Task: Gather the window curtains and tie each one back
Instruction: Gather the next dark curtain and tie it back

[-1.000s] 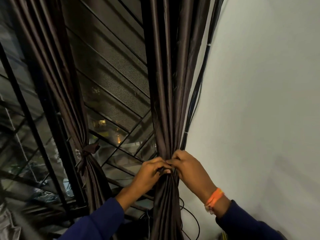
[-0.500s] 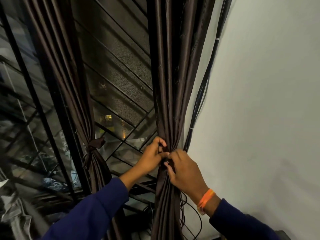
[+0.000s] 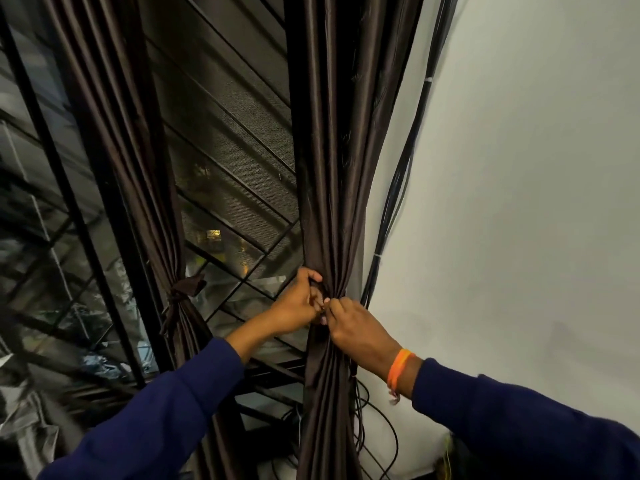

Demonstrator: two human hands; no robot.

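A dark brown curtain (image 3: 332, 168) hangs gathered into a narrow bundle beside the white wall. My left hand (image 3: 298, 303) wraps around the bundle's left side at its pinched waist. My right hand (image 3: 356, 327), with an orange band on the wrist, pinches a dark tie strip at the same spot, fingertips touching the left hand's. The tie itself is mostly hidden under my fingers. A second brown curtain (image 3: 138, 168) hangs to the left, cinched by a knotted tie (image 3: 183, 289).
Behind the curtains is a window with a mesh screen (image 3: 228, 161) and black metal bars (image 3: 69, 202). A bundle of black cables (image 3: 398, 188) runs down the white wall (image 3: 519, 202) right of the curtain and loops out below my hands.
Both hands have risen slightly along the right curtain and drawn closer together at its waist. The view has shifted a little upward.
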